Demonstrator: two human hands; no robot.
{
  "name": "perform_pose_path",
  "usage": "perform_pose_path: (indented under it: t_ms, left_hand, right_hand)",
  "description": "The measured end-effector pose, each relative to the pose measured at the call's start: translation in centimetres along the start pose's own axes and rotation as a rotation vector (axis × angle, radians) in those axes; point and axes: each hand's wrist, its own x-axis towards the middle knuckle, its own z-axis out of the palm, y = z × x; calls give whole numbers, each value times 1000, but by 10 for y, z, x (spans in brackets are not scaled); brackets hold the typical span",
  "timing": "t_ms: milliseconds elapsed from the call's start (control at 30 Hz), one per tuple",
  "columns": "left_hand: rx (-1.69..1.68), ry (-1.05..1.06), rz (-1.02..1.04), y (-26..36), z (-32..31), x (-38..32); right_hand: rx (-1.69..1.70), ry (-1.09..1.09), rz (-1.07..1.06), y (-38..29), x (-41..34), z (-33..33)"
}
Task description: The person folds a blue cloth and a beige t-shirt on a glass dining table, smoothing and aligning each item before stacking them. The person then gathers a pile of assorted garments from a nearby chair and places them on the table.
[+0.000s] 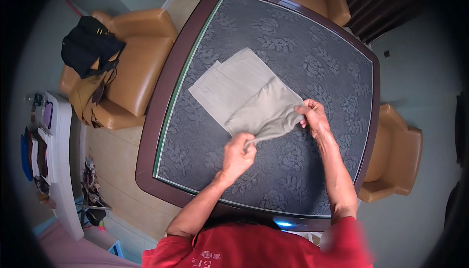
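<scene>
A light grey-beige piece of folded fabric [238, 81] lies at an angle on the square table [278, 165]. Its near end is lifted and creased between my two hands. My left hand [239, 155] grips the near left corner of this end, fingers curled around it. On the other side, my right hand [313, 117] pinches the near right corner between thumb and fingers. The far part of the cloth rests flat, with layered edges showing at its left corner. Whether it is a garment or a plain cloth, I cannot tell.
The table has a dark wooden rim [155, 121] around a dark floral top. Tan armchairs [141, 66] stand at the left, far side and right. A dark bag [89, 46] sits on the left one. Further left, a white shelf [65, 139] holds folded cloths and small items.
</scene>
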Motion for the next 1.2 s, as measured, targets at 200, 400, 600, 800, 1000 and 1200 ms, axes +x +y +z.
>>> perform_pose_path:
  t_ms: [200,400,600,800,1000,1200]
  left_hand:
    - [-332,109,-253,-12,-57,73]
    - [-398,504,-246,-62,-103,143]
    - [-30,487,-381,-74,-89,82]
    - [-280,451,-612,-41,-47,60]
    - [-93,457,-740,-42,-33,89]
    - [301,491,-575,-63,-21,100]
  right_hand:
    - [162,-128,-36,-83,30,45]
    - [252,-62,-242,-119,80,113]
    - [-387,217,-416,-49,107,94]
    - [-698,107,-364,-48,102,102]
    - [-614,-27,-176,-56,109,111]
    - [-199,-257,-101,-50,74,105]
